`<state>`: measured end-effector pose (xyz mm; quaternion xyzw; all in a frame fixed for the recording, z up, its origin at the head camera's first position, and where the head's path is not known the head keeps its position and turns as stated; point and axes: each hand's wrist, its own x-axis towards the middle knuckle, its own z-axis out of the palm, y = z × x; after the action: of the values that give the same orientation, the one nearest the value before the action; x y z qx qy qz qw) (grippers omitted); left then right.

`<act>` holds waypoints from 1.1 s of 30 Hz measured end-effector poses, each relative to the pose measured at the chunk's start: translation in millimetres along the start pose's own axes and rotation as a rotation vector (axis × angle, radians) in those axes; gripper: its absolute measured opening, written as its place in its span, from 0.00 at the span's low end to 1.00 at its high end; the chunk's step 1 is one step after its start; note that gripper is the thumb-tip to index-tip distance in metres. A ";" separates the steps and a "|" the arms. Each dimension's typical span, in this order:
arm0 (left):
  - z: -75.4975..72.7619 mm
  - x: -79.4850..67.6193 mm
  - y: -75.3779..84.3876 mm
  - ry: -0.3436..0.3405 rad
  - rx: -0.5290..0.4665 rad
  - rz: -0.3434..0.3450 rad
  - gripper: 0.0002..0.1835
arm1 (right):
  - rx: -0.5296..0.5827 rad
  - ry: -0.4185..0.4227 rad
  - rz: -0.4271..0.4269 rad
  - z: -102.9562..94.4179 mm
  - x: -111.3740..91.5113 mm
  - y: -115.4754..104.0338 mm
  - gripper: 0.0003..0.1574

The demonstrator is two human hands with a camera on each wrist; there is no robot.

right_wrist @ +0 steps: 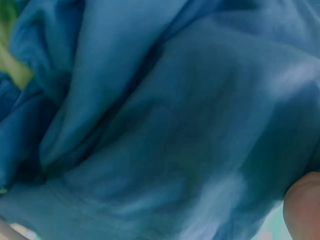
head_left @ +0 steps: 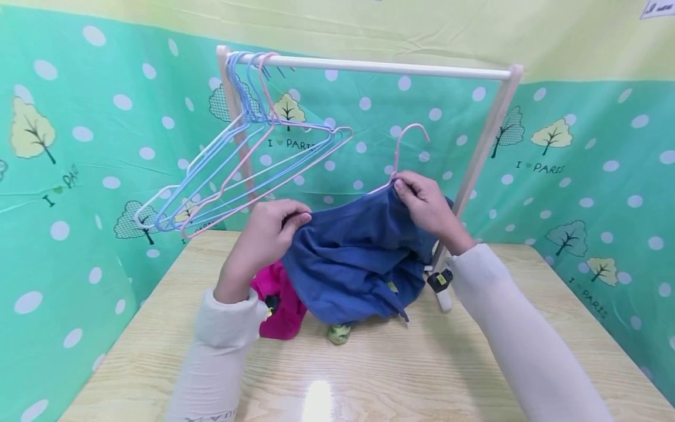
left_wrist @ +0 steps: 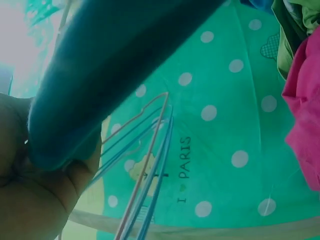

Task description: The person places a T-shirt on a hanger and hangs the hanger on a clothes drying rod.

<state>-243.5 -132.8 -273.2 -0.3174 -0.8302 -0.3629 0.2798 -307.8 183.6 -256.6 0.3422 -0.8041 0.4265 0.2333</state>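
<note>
A blue garment (head_left: 353, 252) hangs spread between my two hands, its top edge stretched and its lower part in loose folds. My left hand (head_left: 274, 228) pinches the edge at the left; the left wrist view shows the cloth (left_wrist: 100, 85) between the fingers and thumb. At the upper right, my right hand (head_left: 424, 202) pinches the edge close to the neck of a pink hanger (head_left: 396, 155). The hanger's hook rises free above the cloth, and most of its body is hidden by the garment. Folds of blue cloth (right_wrist: 150, 125) fill the right wrist view.
A rack with a white rail (head_left: 379, 67) stands behind my hands. Several blue, white and pink hangers (head_left: 248, 164) hang at its left end. A magenta garment (head_left: 285, 305) and a bit of green cloth (head_left: 338, 334) lie on the wooden table (head_left: 253, 381).
</note>
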 end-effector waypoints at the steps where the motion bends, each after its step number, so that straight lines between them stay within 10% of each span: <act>1: 1.3 0.4 -0.3 0.023 -0.008 -0.010 0.06 | -0.003 0.009 0.015 -1.2 -0.6 2.8 0.14; 7: 2.7 3.0 6.3 0.265 -0.009 -0.079 0.13 | -0.018 0.079 0.088 -7.5 1.6 0.7 0.19; 11: -3.6 0.3 14.1 0.305 -0.006 -0.242 0.25 | -0.016 0.143 0.092 -5.5 7.7 1.5 0.18; 17: -20.2 -7.0 23.8 0.026 0.091 -0.541 0.41 | -0.059 0.257 0.099 0.2 17.6 7.1 0.18; 24: -22.5 -7.4 21.0 -0.284 0.039 -0.537 0.23 | -0.052 0.350 0.151 1.8 26.1 12.0 0.20; 33: -28.3 -8.2 14.8 0.017 0.051 -0.505 0.12 | 0.010 0.419 0.141 0.9 22.6 19.4 0.18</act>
<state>-220.7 -149.6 -256.2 -0.0895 -0.8897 -0.4030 0.1952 -337.3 182.7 -252.3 0.1902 -0.7579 0.5075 0.3632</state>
